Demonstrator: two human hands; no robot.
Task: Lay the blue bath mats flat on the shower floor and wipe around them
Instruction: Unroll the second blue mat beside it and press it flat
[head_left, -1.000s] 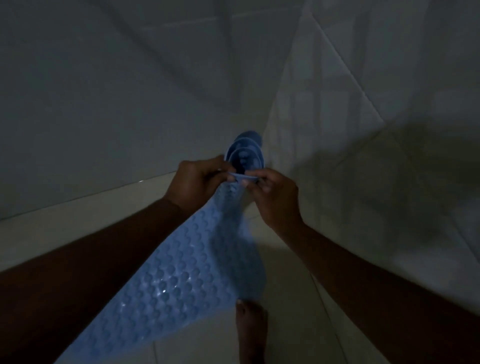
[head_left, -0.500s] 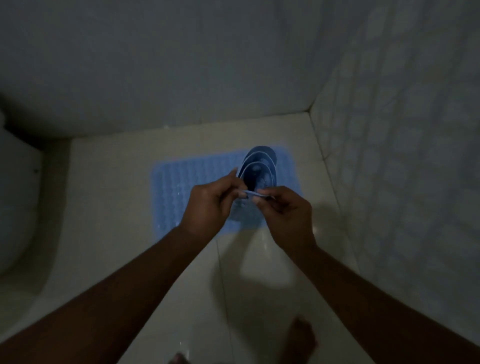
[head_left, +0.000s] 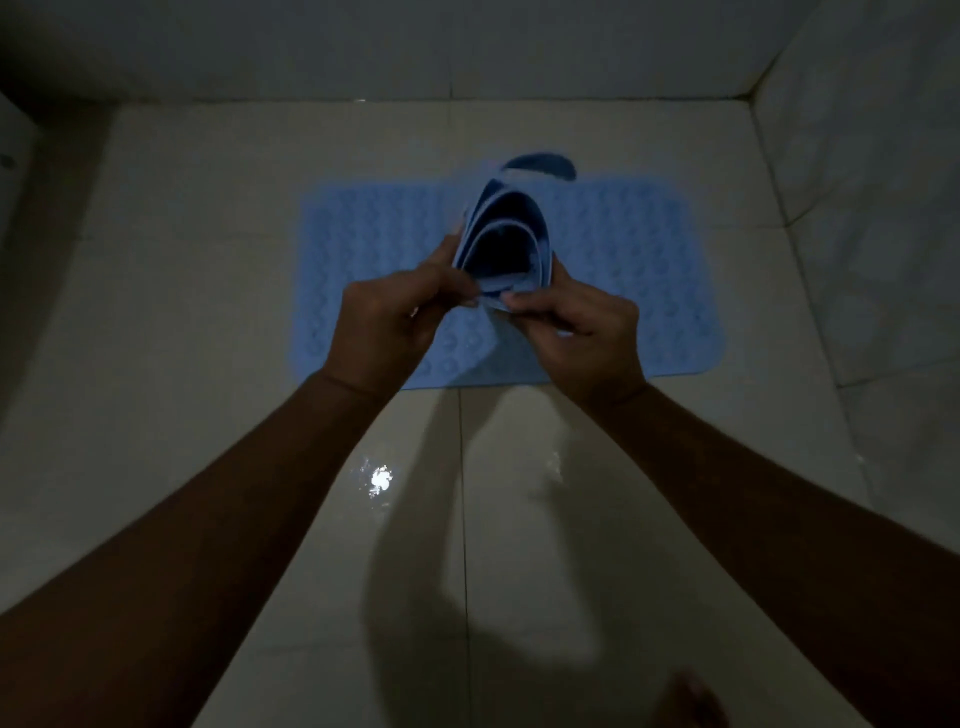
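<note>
The left hand (head_left: 395, 322) and right hand (head_left: 576, 332) each pinch the near edge of the rolled mat (head_left: 506, 244), held above the flat mat (head_left: 649, 270) on the shower floor (head_left: 208, 260); the roll appears light, soft and springy in this dim view, so grip that loose outer edge.

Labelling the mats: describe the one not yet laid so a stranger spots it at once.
On the tiled shower floor a flat blue mat lies near the back wall. Over its middle, the left hand and right hand pinch the curled mat: it alone is bent into nested loops.
</note>
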